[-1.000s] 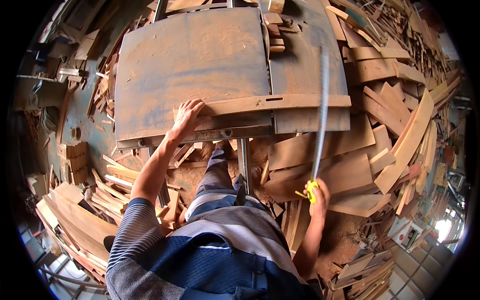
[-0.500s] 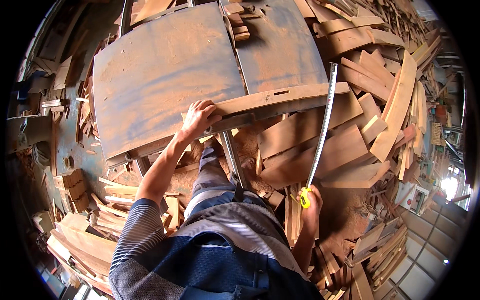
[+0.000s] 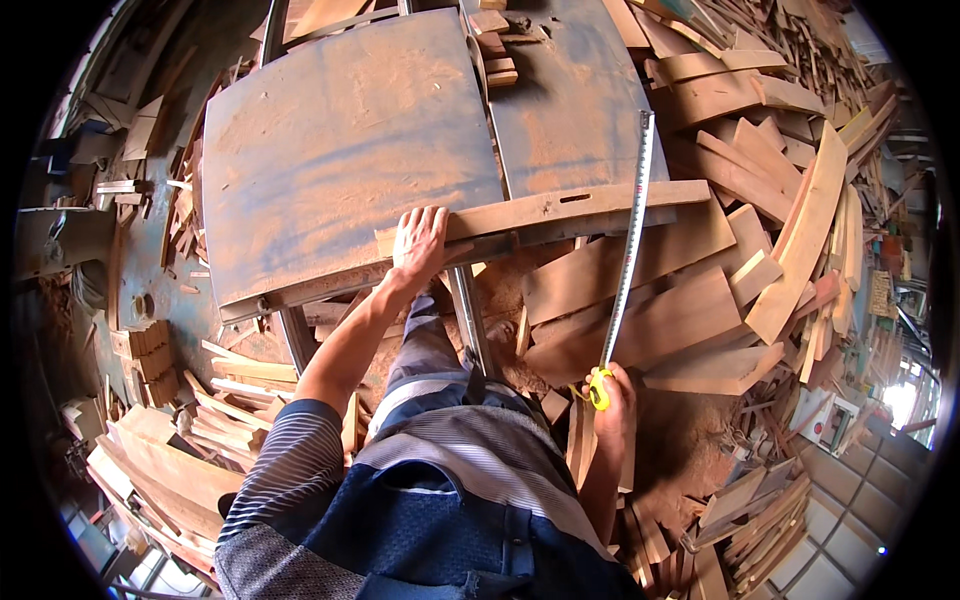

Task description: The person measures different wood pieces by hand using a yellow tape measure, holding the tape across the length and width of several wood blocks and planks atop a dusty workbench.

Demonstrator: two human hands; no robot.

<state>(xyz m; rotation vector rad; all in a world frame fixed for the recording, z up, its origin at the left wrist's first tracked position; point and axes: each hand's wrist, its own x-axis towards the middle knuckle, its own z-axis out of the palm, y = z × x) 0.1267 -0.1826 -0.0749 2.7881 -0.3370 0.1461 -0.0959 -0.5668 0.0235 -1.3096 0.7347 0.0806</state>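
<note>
A long, slightly curved wooden strip (image 3: pixel 530 209) with a small slot lies along the near edge of a dusty metal table (image 3: pixel 340 140). Over its left part lies my left hand (image 3: pixel 420 240), fingers closed across the wood and reaching its far edge. At the right, in front of my body, my right hand (image 3: pixel 617 405) is closed round a yellow tape measure (image 3: pixel 600 389). The tape's blade (image 3: pixel 627 250) stretches up and away from the case. In the picture it crosses the strip's right part; I cannot tell whether it touches the wood.
Small wood blocks (image 3: pixel 497 62) sit on the table's far part. Boards and offcuts (image 3: pixel 640 320) are heaped to the right. More cut pieces (image 3: pixel 175 455) lie at the lower left. Table legs (image 3: pixel 466 310) stand near my feet, and sawdust covers the floor.
My left hand has shifted right along the strip, so its left end now shows. The tape measure and its blade have moved slightly left. The view has shifted a little.
</note>
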